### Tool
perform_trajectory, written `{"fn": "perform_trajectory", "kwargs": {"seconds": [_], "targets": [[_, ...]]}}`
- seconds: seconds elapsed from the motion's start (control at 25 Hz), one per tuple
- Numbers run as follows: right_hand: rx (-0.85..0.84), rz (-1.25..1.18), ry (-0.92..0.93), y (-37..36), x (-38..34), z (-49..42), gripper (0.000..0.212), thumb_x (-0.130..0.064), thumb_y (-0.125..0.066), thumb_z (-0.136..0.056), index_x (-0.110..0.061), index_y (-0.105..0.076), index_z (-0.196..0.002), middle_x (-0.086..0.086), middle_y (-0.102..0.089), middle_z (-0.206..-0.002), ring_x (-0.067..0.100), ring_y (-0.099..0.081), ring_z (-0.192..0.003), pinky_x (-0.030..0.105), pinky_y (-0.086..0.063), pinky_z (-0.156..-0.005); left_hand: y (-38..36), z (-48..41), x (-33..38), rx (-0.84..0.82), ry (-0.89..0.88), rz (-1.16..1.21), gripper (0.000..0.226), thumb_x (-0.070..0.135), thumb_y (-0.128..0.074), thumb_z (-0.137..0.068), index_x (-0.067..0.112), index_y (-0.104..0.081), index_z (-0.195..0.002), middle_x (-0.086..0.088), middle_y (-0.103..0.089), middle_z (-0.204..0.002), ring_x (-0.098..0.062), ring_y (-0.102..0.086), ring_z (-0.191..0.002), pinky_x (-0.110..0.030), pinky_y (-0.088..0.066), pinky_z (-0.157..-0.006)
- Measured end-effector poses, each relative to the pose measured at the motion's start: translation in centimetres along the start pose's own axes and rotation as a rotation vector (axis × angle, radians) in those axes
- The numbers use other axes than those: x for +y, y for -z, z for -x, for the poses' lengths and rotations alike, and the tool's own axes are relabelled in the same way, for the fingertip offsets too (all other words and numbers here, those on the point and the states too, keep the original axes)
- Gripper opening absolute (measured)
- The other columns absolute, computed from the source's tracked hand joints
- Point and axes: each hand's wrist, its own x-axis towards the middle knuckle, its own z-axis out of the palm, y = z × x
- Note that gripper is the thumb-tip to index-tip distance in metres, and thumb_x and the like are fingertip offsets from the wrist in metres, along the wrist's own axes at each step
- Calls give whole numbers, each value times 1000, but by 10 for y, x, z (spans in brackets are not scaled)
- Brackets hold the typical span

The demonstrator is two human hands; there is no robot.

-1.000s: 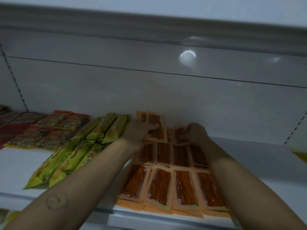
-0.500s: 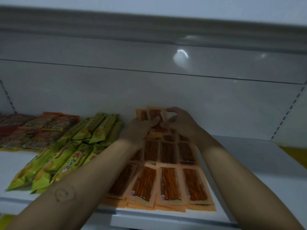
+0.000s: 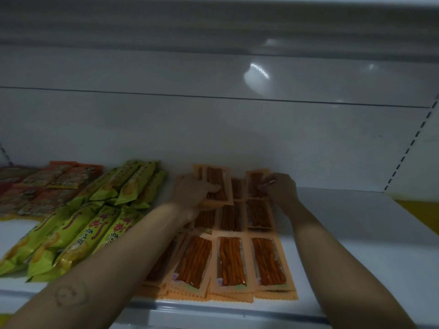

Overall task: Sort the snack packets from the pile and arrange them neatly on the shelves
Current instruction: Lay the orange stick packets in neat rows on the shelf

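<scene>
Left forearm (image 3: pixel 133 252) hiding near-left orange clear-windowed plastic snack packets (image 3: pixel 193 262), left hand (image 3: pixel 192 191) gripping a raised stack (image 3: pixel 218 184), right hand (image 3: pixel 281 189) pinching far-right packet (image 3: pixel 253 186).

We're in a shop, a snack aisle: a white metal display shelf (image 3: pixel 356 245), a glossy white back panel (image 3: pixel 213 129) and a slotted upright strip (image 3: pixel 411 143) at the right. Stock lies grouped by kind, many alike: orange clear-windowed packets of red-brown sticks (image 3: pixel 231 261), long yellow-green packets (image 3: pixel 78 238), red-orange packets (image 3: pixel 47 184).
</scene>
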Motion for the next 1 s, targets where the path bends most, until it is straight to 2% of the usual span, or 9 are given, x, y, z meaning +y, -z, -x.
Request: {"fn": "perform_trajectory", "kwargs": {"seconds": [0.12,0.24,0.36,0.44,0.56,0.68,0.76,0.84,1.0], "targets": [[-70,227,78,-1,4,-1,12,-19,-75,-82,-14,-77,-92,3,-67,-87,17,-62,-89,20,-37,-72,5,-5,0,17,-39,-46,29,3,-77,-76,2,-72,-105,-21,-72,-102,-36,-71,-91,-58,-57,-80],[-79,244,83,1,4,4,16,-26,-73,-82,-18,-78,-96,6,-71,-97,22,-65,-98,22,-42,-74,5,-2,-2,31,-37,-44,18,5,-75,-83,2,-71,-100,-16,-72,-89,-26,-72,-70,-38,-60,-59],[53,81,178,9,-18,20,29,-39,-67,-88,-23,-72,-111,5,-69,-108,20,-65,-97,21,-41,-78,5,3,-1,49,-52,-39,14,6,-73,-85,5,-70,-99,-13,-72,-87,-21,-71,-65,-31,-59,-52],[-72,-159,211,12,-40,39,35,-45,-66,-88,-28,-65,-119,0,-70,-98,13,-65,-82,21,-44,-71,2,7,2,29,-80,-44,24,9,-75,-84,4,-69,-107,-15,-73,-97,-29,-72,-79,-39,-62,-64],[-361,-426,213,4,-55,64,46,-28,-76,-83,-25,-59,-126,6,-72,-83,16,-69,-70,28,-51,-62,-4,13,5,-20,-117,-60,31,14,-77,-83,3,-69,-111,-18,-74,-103,-34,-72,-90,-42,-61,-70],[-349,-548,179,9,-55,66,46,-4,-74,-82,-19,-60,-124,12,-70,-78,21,-70,-69,31,-56,-58,-9,19,6,-100,-87,-96,24,19,-67,-92,6,-68,-113,-15,-74,-103,-32,-72,-93,-48,-60,-78],[-341,-550,120,22,-51,62,44,4,-71,-82,-13,-61,-122,11,-69,-77,17,-70,-64,26,-53,-53,-6,20,3,-73,-56,-132,19,13,-58,-96,6,-67,-111,-17,-72,-107,-35,-70,-97,-56,-56,-86],[-386,-512,80,33,-44,59,41,8,-69,-82,-8,-62,-119,10,-69,-79,14,-70,-62,23,-52,-51,-1,18,-1,1,-100,-241,11,10,-60,-93,10,-66,-102,-19,-70,-109,-36,-69,-99,-56,-55,-88],[-469,-331,64,27,-35,54,35,5,-75,-78,-10,-63,-108,17,-68,-98,24,-72,-73,28,-53,-52,8,19,-1,110,-201,-176,11,5,-65,-91,3,-70,-100,-23,-71,-103,-39,-70,-92,-57,-58,-79]]}}
